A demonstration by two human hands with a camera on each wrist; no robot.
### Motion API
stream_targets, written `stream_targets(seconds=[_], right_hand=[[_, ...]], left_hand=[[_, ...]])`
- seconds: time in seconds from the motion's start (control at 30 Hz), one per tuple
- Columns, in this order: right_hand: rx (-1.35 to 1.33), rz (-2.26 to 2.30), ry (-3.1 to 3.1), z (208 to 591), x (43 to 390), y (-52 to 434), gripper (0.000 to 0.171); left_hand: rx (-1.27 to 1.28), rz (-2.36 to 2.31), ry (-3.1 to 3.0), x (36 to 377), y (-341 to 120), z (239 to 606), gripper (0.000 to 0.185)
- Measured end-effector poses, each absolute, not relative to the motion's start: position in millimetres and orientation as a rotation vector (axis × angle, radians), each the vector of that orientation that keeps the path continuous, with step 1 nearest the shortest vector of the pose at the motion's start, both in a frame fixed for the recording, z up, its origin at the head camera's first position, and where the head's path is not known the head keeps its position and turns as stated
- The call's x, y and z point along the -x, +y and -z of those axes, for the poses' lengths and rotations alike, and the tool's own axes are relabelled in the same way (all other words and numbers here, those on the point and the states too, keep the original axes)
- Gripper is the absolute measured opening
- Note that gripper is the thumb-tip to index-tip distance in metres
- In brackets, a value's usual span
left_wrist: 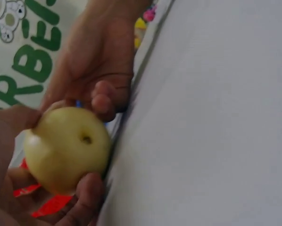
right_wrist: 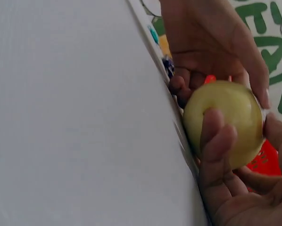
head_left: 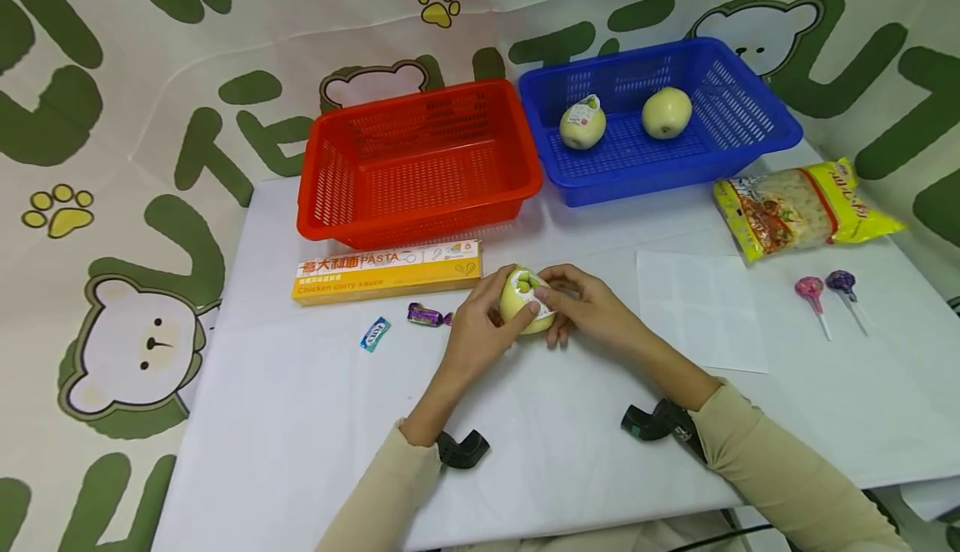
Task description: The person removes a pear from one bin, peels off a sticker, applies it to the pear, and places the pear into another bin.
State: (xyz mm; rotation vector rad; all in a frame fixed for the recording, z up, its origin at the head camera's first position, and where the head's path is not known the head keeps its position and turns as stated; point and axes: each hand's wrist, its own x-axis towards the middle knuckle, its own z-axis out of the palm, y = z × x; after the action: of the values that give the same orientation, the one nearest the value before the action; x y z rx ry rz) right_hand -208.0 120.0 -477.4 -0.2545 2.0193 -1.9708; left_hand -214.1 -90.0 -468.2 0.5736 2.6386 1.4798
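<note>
Between both hands is a round pale-yellow pear with a white and green label on top, held over the near middle of the table. My left hand grips its left side, thumb toward the label. From the right, my right hand holds the fruit with its thumb on the label and fingers curled beneath. In the left wrist view, the bare end of the pear shows a small dark hollow. Fingers of the right hand cover part of that end of the pear in the right wrist view.
Behind the hands stand a red basket and a blue basket with two more pears. A pasta box, wrapped candies, a white sheet, two lollipops and a yellow food bag lie around.
</note>
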Motion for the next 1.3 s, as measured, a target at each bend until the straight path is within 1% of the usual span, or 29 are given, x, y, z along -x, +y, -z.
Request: stream_targets(seconds=[0.33,0.53,0.7,0.8,0.93,1.0,1.07,1.23,1.3], right_hand=[[0.422,1.912,1.911,474,213,132,0.058],[0.439,1.885,1.905,472,212,134,0.067],[0.454,1.889,1.888,474,213,136,0.073],[0.475,1.879,1.898,477,214,136,0.08],[0.483,1.822,2.006,478,213,134,0.088],[0.478,1.758,2.097,475,211,135,0.087],[0.52,1.658,2.241,468,207,143,0.081],[0.675,1.365,2.722,438,203,189,0.05],[0.652,1.259,2.927,424,205,214,0.041]], left_hand=[[-0.696,-1.44,2.52,222,-103,461,0.07],[-0.736,-1.433,2.489,225,-105,459,0.075],[-0.75,-1.431,2.447,227,-107,460,0.083],[-0.773,-1.401,2.471,228,-107,462,0.09],[-0.879,-1.322,2.589,228,-106,467,0.096],[-0.93,-1.29,2.653,228,-105,469,0.094],[-0.953,-1.275,2.689,227,-103,472,0.092],[-0.892,-1.213,2.726,220,-102,473,0.089],[-0.889,-1.203,2.725,217,-103,469,0.088]])
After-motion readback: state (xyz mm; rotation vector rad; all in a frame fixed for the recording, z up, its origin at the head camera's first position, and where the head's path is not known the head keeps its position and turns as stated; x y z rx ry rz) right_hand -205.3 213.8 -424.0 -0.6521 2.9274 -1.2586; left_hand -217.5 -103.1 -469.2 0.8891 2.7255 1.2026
